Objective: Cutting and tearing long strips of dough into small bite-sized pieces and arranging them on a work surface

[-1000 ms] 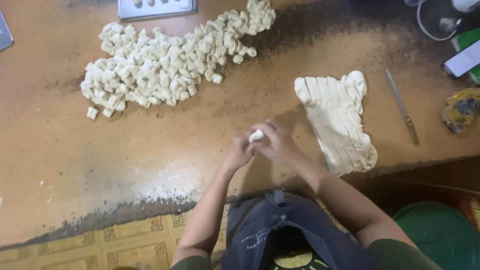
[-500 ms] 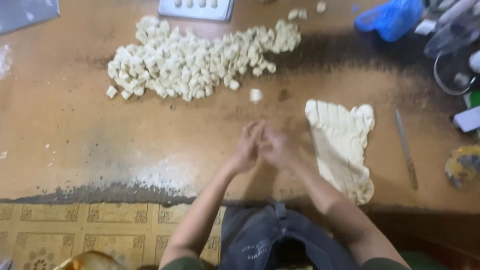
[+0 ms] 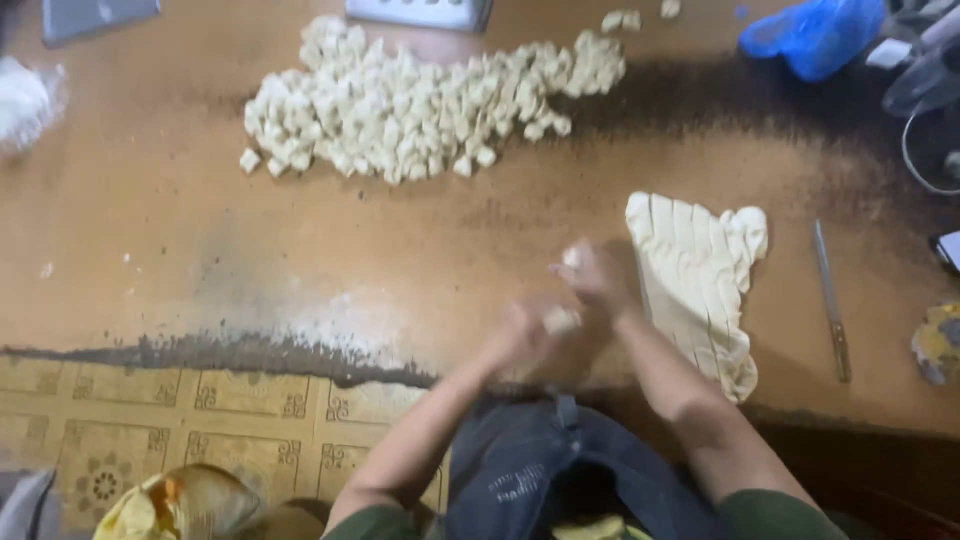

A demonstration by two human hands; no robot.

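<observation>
While both hands are blurred by motion, the left hand (image 3: 528,330) shows a small pale dough piece (image 3: 561,320) at its fingers, grip clenched around it. Right hand (image 3: 592,275) sits just beyond and right of the left one, with a second pale dough bit (image 3: 572,257) at its fingertips; grip looks closed on it, blur makes that less sure.

Landmark: scored dough sheet (image 3: 695,285), flat on the brown surface (image 3: 150,240). Both hands are just left of the sheet, right hand nearly touching its left edge. Pile of cut dough cubes (image 3: 420,105) lies well beyond and left of the sheet. Knife (image 3: 830,300) lies right of the sheet, parallel to it, apart. Blue plastic bag (image 3: 815,35) is far beyond the sheet at the right.

Versus half a second ago: hands were pressed together, now they are parted, left one nearer the body. The loose dough piece that lay on the surface between hands and pile is gone. View has shifted slightly.
</observation>
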